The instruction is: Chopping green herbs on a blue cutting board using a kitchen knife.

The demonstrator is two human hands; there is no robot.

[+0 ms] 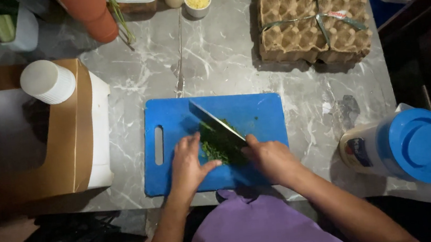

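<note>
A stack of grey-brown cardboard egg trays (313, 14), tied crosswise with green strapping that carries a small red-and-white label (341, 14), sits at the far right of the marbled tabletop (220, 57). At the near right edge lies a white plastic tub with a round blue lid (420, 144) and a dark printed label (358, 152) on its side. At the left stands a brown-and-white cardboard box (76, 129), open, with a white cylindrical container (47, 81) on top of it.
</note>
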